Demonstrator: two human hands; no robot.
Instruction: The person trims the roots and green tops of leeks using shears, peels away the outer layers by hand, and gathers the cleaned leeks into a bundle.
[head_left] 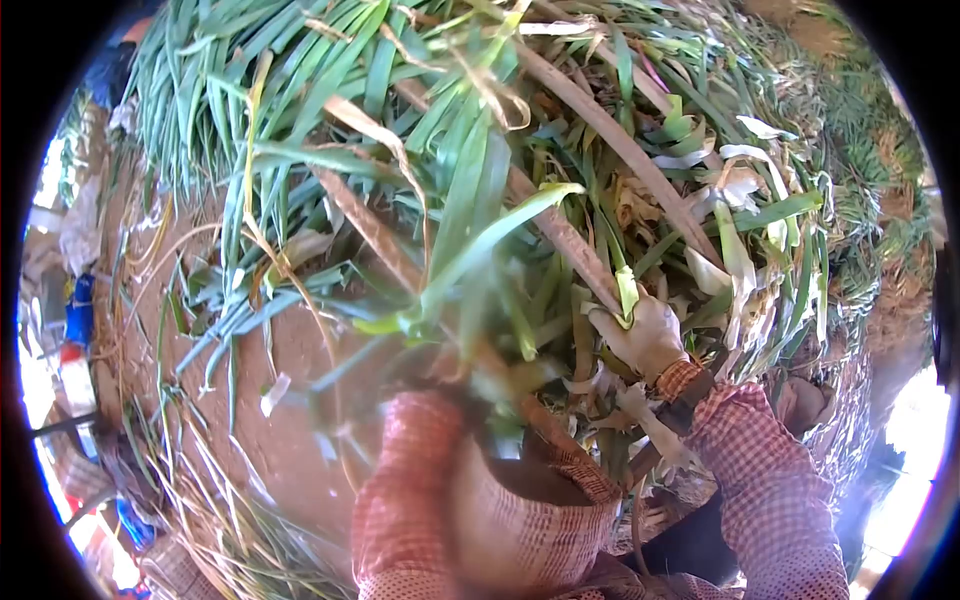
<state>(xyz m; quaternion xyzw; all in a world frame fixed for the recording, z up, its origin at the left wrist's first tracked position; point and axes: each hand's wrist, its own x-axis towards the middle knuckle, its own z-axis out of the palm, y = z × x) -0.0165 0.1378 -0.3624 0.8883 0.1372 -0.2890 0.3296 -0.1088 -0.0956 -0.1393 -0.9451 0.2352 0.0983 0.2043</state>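
My right hand [645, 335], in a pale glove, is closed beside a wooden bar, with a short pale-green leaf piece [627, 295] pinched at its thumb. My left hand [440, 375] is smeared by motion, so its fingers cannot be made out. Just above it rise long green leaves [470, 235], like those of leeks or large green onions, blurred at their lower end. Both of my arms wear red-and-white checked sleeves.
Brown wooden bars [615, 140] run diagonally among the leaves. A thick pile of green stalks [270, 70] lies at the far left. Dry peelings and torn leaves [735, 190] cover the right side. Brown ground [280, 370] shows at left, with scattered cut leaves [250, 530].
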